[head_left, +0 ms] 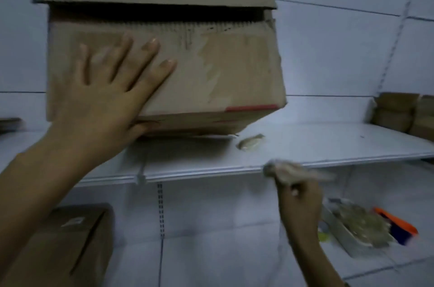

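A person's left hand (105, 89) lies flat with fingers spread wide against the front of a large cardboard box (211, 70) at the upper centre of the frame. The box is tilted on a white shelf (328, 143). At lower right, the right hand (299, 202) grips a blurred, crumpled cloth (288, 171) at the shelf's front edge. A pale scrap (250, 142) lies on the shelf just beside the box.

head cam | faces box (211, 75) on shelf (328, 143) | close | seemingly level, blurred
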Demonstrator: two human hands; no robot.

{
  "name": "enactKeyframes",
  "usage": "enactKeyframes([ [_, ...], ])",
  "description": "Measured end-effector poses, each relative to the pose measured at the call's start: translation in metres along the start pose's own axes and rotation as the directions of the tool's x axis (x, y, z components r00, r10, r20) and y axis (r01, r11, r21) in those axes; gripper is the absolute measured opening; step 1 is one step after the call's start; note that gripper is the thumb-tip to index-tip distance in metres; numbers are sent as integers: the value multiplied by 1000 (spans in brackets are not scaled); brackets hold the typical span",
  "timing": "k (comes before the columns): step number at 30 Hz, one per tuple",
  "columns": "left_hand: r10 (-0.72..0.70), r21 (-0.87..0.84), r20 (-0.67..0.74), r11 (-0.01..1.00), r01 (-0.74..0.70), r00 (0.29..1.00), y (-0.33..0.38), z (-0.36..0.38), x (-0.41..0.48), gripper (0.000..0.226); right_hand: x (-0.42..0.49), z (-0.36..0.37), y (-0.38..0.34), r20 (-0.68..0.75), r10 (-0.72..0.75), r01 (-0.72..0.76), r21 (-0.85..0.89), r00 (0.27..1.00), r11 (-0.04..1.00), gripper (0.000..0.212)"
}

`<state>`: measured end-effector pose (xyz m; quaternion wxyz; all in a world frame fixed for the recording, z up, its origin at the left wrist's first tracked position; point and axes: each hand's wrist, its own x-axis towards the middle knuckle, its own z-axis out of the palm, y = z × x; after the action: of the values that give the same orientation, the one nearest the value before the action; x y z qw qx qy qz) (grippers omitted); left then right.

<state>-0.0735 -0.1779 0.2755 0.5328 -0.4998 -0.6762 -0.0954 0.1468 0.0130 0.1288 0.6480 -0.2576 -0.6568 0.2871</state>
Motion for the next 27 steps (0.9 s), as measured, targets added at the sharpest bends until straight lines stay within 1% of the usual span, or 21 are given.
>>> enactKeyframes([
  [2, 21, 19, -23, 1000, -20, 1000, 14, 11, -17, 88, 52, -9, -2, -124, -82, 75, -59, 989, 995, 15],
  [3, 25, 25, -15, 999, -24, 1000, 20, 16, -24, 88, 77, -9, 0, -176, -104, 83, -125, 979, 989, 16],
  [4, 21, 29, -6, 999, -21, 1000, 24, 20, -30, 93, 99, -6, 4, -194, -151, 97, -262, 969, 960, 15],
  [5, 19, 35, 4, 999, -19, 1000, 28, 24, -33, 103, 116, 1, 9, -140, -228, 148, -429, 964, 891, 16],
  [6, 18, 47, 11, 999, -19, 1000, 30, 27, -36, 114, 128, 11, 12, 17, -279, 239, -568, 960, 787, 19],
  [7, 14, 59, 12, 998, -15, 1000, 32, 29, -39, 121, 134, 22, 18, 244, -273, 366, -638, 931, 677, 22],
  [8, 11, 69, 7, 998, -11, 1000, 33, 33, -42, 125, 134, 33, 25, 480, -184, 478, -615, 858, 626, 24],
  [9, 9, 82, 4, 997, -9, 1000, 35, 36, -46, 126, 132, 40, 29, 643, -43, 517, -572, 764, 636, 24],
  [10, 6, 92, 3, 996, -6, 1000, 38, 41, -51, 126, 131, 42, 31, 721, 123, 465, -558, 682, 688, 28],
  [11, 0, 100, 6, 995, -1, 1000, 40, 48, -57, 124, 132, 43, 34, 745, 222, 381, -544, 629, 747, 35],
  [12, 0, 109, 14, 994, -2, 1000, 43, 55, -64, 118, 134, 42, 38, 755, 240, 301, -500, 610, 812, 40],
  [13, 5, 117, 19, 993, -7, 1000, 48, 63, -71, 108, 135, 40, 41, 764, 214, 270, -453, 608, 850, 44],
  [14, 4, 112, 18, 994, -6, 1000, 53, 71, -78, 93, 135, 39, 45, 763, 146, 294, -408, 630, 864, 48],
  [15, -11, 81, 30, 997, 8, 999, 58, 77, -84, 79, 135, 38, 50, 744, 53, 353, -377, 666, 856, 49],
  [16, -34, 41, 48, 999, 32, 998, 64, 81, -88, 72, 136, 38, 56, 713, -49, 428, -362, 700, 828, 44],
  [18, -95, -22, 54, 995, 96, 994, 77, 82, -86, 72, 140, 41, 68, 645, -203, 554, -402, 736, 729, 31],
  [20, -179, -83, -34, 981, 176, 983, 89, 78, -77, 64, 142, 44, 77, 627, -211, 563, -437, 750, 702, 27],
  [22, -268, -144, -128, 958, 250, 955, 97, 70, -62, 54, 148, 47, 83, 637, -236, 559, -367, 734, 744, 29],
  [24, -319, -126, -184, 946, 299, 930, 100, 61, -42, 50, 151, 48, 79, 687, -202, 482, -242, 698, 842, 31],
  [26, -371, -68, -185, 929, 365, 910, 102, 56, -24, 54, 159, 50, 80, 759, -178, 457, -172, 627, 873, 43],
  [27, -415, -46, -147, 910, 413, 898, 106, 55, -16, 59, 164, 51, 82, 799, -195, 502, -150, 569, 852, 44],
])
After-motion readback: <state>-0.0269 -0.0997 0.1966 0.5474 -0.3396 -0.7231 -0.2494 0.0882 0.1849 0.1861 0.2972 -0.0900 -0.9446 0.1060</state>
